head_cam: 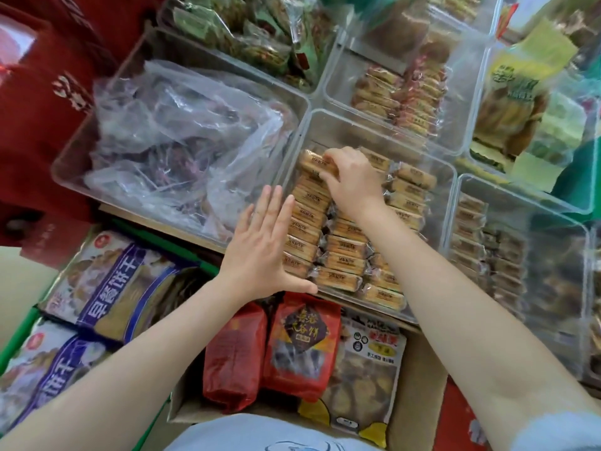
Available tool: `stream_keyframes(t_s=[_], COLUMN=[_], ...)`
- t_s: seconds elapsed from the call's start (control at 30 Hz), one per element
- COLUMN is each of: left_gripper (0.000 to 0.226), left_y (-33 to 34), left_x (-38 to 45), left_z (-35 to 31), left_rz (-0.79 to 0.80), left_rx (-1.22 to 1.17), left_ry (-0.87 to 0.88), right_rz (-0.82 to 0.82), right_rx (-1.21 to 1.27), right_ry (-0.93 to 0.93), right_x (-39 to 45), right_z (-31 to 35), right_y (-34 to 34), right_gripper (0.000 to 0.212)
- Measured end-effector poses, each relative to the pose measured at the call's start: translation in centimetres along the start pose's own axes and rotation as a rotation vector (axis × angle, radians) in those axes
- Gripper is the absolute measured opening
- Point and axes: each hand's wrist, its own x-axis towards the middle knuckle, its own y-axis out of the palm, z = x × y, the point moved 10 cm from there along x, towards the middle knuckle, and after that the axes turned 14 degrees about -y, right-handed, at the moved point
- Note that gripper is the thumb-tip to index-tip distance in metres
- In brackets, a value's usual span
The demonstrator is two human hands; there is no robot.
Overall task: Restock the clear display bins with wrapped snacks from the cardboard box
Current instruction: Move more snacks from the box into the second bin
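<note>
Clear bins [383,125] hold snacks [344,245]. Left hand [263,245] lies flat and open against one bin. Right hand [349,182] pinches a snack.

Looks like a wooden shelf [156,222] is holding everything up, only its front edge peeks out. Clear display bins [367,125] sit on it side by side, touching, each packed with wrapped snacks [344,245].
</note>
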Motion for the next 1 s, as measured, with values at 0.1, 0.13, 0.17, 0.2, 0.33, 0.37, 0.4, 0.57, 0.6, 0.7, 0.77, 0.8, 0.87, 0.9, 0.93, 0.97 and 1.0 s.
stream_keyframes(t_s=[0.1, 0.13, 0.17, 0.2, 0.33, 0.37, 0.4, 0.57, 0.6, 0.7, 0.77, 0.8, 0.87, 0.9, 0.93, 0.97, 1.0], left_gripper=[0.149, 0.149, 0.149, 0.148, 0.146, 0.146, 0.146, 0.147, 0.147, 0.15, 0.152, 0.152, 0.152, 0.152, 0.151, 0.15, 0.148], left_y=[0.1, 0.1, 0.1, 0.0, -0.1, -0.1, -0.1, -0.2, -0.1, -0.3, -0.4, -0.5, -0.8, -0.8, -0.9, -1.0, -1.1], left_x=[0.0, 0.0, 0.0, 0.0, 0.0, 0.0, 0.0, 0.0, 0.0, 0.1, 0.1, -0.1, 0.1, 0.0, -0.2, -0.3, -0.7], left_z=[0.0, 0.0, 0.0, 0.0, 0.0, 0.0, 0.1, 0.1, 0.0, 0.0, 0.1, 0.0, 0.1, 0.0, 0.1, 0.1, 0.1], left_rz=[0.004, 0.008, 0.012, 0.012, 0.003, 0.005, 0.006, 0.004, 0.01, 0.015, 0.033, 0.032, 0.033, 0.034, 0.035, 0.034, 0.02], left_rx=[0.007, 0.008, 0.01, 0.011, 0.003, 0.0, -0.002, -0.009, -0.004, -0.002, -0.004, -0.004, -0.017, -0.018, -0.017, -0.013, -0.01], left_ry=[-0.004, -0.005, -0.007, -0.008, -0.008, -0.009, -0.011, -0.017, -0.018, -0.029, -0.039, -0.041, -0.051, -0.055, -0.06, -0.068, -0.072], right_rz=[0.044, 0.037, 0.025, 0.018, 0.142, 0.207, 0.266, 0.355, 0.349, 0.33, 0.36, 0.371, 0.353, 0.306, 0.247, 0.19, 0.147], right_rx=[0.015, 0.034, 0.05, 0.055, -0.052, -0.097, -0.136, -0.235, -0.256, -0.269, -0.291, -0.303, -0.287, -0.246, -0.169, -0.071, 0.032], right_ry=[0.054, 0.067, 0.076, 0.078, 0.002, -0.015, -0.023, -0.046, -0.057, -0.049, -0.03, -0.033, -0.072, -0.099, -0.119, -0.122, -0.109], right_x=[0.1, 0.1, 0.1, 0.1, 0.4, 0.6, 0.7, 1.2, 0.7, -1.2, -2.3, -3.0, -4.4, -5.7, -7.3, -9.1, -11.0], right_z=[-0.6, -0.7, -0.7, -0.7, -0.2, -0.1, 0.1, 0.9, 1.0, 0.9, 0.7, 0.9, 2.2, 3.1, 4.0, 4.5, 4.7], right_y=[1.1, 1.4, 1.6, 1.8, 2.4, 2.8, 3.0, 3.5, 3.6, 4.1, 4.4, 4.3, 3.8, 3.2, 2.5, 1.7, 0.9], right_gripper=[0.038, 0.037, 0.037, 0.036, 0.042, 0.044, 0.046, 0.048, 0.049, 0.052, 0.054, 0.055, 0.055, 0.053, 0.05, 0.045, 0.039])
